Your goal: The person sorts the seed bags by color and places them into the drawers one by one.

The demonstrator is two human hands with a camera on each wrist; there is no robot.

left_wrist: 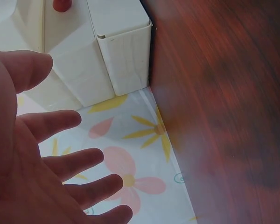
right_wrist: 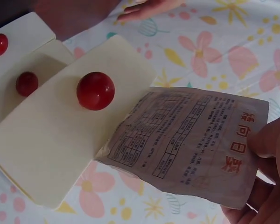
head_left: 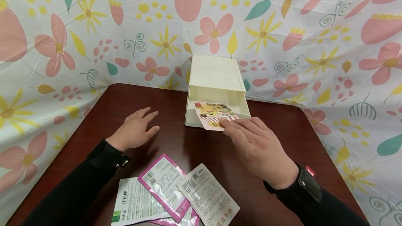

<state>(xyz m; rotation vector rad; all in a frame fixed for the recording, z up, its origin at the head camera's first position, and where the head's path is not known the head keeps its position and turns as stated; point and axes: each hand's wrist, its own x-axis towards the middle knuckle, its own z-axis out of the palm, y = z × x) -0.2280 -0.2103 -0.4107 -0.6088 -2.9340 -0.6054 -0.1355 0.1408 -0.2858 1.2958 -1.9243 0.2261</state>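
My right hand pinches a seed packet by its near edge, thumb on one face. The packet's colourful yellow-and-red side faces up, tilted over the pulled-out drawer of a cream box. In the right wrist view its printed back shows, the far end at the rim of the drawer front, which bears a round red knob. My left hand hovers left of the box, fingers spread and holding nothing; the left wrist view shows its palm beside the box's side.
Several packets lie overlapped at the near edge of the dark wooden table: a white-and-green one, a pink-edged one and a pale one. A flowered cloth hangs behind the box.
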